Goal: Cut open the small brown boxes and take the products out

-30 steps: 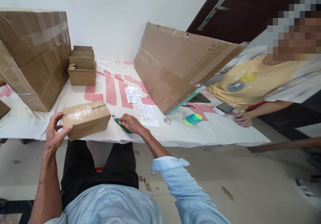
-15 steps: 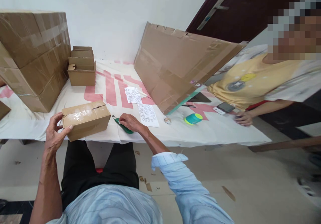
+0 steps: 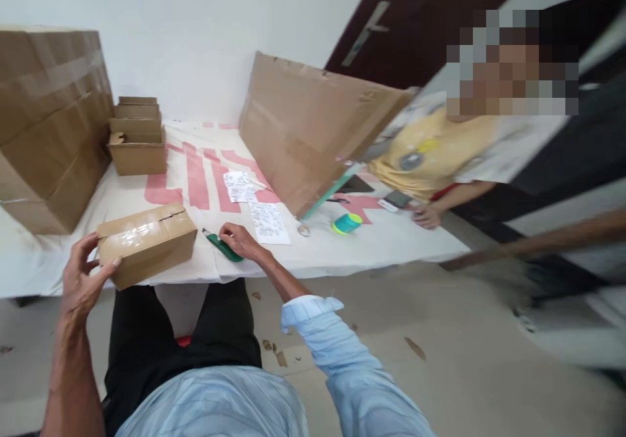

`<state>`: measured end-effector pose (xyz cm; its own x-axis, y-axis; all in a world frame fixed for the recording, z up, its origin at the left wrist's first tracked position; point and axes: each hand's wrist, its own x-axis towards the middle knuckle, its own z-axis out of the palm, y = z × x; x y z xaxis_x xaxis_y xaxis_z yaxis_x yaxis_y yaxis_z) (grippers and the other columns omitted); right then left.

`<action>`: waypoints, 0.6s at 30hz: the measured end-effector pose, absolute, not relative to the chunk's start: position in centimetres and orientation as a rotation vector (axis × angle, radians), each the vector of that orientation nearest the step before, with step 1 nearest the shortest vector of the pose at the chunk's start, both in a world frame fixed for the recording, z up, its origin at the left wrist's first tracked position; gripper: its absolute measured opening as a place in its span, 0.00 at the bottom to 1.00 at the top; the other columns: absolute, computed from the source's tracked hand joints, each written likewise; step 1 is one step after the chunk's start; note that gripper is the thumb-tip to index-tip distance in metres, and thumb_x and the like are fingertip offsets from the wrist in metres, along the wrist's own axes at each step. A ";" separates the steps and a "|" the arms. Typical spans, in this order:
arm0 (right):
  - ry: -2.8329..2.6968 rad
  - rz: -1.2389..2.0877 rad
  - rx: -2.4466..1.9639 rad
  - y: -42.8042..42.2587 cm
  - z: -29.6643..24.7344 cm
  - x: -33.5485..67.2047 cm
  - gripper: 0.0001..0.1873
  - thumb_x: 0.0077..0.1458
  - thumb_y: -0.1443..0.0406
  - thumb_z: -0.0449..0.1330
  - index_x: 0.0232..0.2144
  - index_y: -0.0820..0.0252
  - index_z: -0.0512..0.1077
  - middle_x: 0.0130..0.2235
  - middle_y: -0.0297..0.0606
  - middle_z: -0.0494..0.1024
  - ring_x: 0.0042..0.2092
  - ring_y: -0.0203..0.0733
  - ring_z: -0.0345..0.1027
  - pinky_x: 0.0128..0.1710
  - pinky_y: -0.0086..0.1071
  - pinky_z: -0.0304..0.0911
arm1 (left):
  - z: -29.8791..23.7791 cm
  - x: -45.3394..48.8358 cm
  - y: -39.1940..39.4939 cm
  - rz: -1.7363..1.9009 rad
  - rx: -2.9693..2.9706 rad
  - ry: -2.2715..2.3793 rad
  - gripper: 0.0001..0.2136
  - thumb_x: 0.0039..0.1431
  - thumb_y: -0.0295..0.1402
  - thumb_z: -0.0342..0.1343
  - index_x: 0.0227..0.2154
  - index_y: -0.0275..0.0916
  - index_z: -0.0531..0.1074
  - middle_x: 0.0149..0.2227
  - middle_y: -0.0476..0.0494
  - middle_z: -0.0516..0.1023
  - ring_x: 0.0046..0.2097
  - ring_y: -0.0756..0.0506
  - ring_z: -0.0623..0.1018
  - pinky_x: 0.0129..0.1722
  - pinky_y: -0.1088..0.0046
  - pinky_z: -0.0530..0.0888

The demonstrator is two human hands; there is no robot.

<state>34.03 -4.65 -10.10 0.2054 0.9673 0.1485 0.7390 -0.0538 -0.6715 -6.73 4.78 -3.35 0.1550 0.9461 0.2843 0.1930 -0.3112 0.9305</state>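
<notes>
A small taped cardboard box (image 3: 149, 244) lies at the near edge of the cloth-covered table (image 3: 342, 248). My left hand (image 3: 83, 277) grips its left end, thumb on one side and fingers on the other. My right hand (image 3: 242, 241) rests on a green box cutter (image 3: 221, 246) lying on the table just right of the box, fingers curled over its handle. Two printed sticker sheets (image 3: 267, 220) lie just beyond that hand.
A big taped carton (image 3: 46, 124) stands at the left, with small open boxes (image 3: 137, 138) stacked beside it. A flattened cardboard sheet (image 3: 313, 127) leans at the back. A person in a yellow shirt (image 3: 435, 156) sits at the right, near a teal tape roll (image 3: 347, 223) and a phone (image 3: 397, 198).
The camera has swung to the right, so everything has shifted left and blurred. Both my hands keep their places on the box and the cutter.
</notes>
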 end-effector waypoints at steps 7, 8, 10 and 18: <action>-1.296 0.220 -1.914 -7.4 -10.6 40.3 0.07 0.61 0.61 0.55 0.33 0.55 0.71 0.35 0.35 0.79 0.39 0.41 0.72 0.43 0.33 0.67 | -3.0 -6.3 5.5 1.263 1.583 1.095 0.40 0.31 0.49 0.82 0.53 0.53 0.77 0.65 0.39 0.78 0.70 0.20 0.72 0.66 0.27 0.70; -1.246 0.182 -1.933 -8.2 -10.7 41.9 0.07 0.60 0.61 0.54 0.32 0.54 0.70 0.35 0.35 0.79 0.39 0.42 0.71 0.44 0.33 0.67 | -2.9 -6.3 5.5 1.274 1.581 1.091 0.40 0.30 0.48 0.82 0.52 0.55 0.77 0.65 0.42 0.79 0.70 0.20 0.72 0.67 0.26 0.69; -1.149 0.113 -1.975 -10.0 -10.8 45.1 0.06 0.58 0.61 0.54 0.31 0.54 0.69 0.33 0.35 0.78 0.38 0.42 0.70 0.43 0.34 0.66 | -2.8 -6.3 5.4 1.313 1.582 1.088 0.38 0.30 0.45 0.82 0.51 0.58 0.79 0.64 0.47 0.80 0.71 0.21 0.71 0.68 0.25 0.68; -0.975 0.029 -2.103 -14.8 -12.7 52.6 0.05 0.54 0.61 0.54 0.28 0.54 0.68 0.31 0.35 0.77 0.36 0.44 0.69 0.40 0.34 0.64 | -3.3 -6.4 6.9 1.330 1.687 0.894 0.38 0.34 0.34 0.77 0.51 0.76 0.78 0.63 0.74 0.78 0.75 0.31 0.66 0.77 0.35 0.60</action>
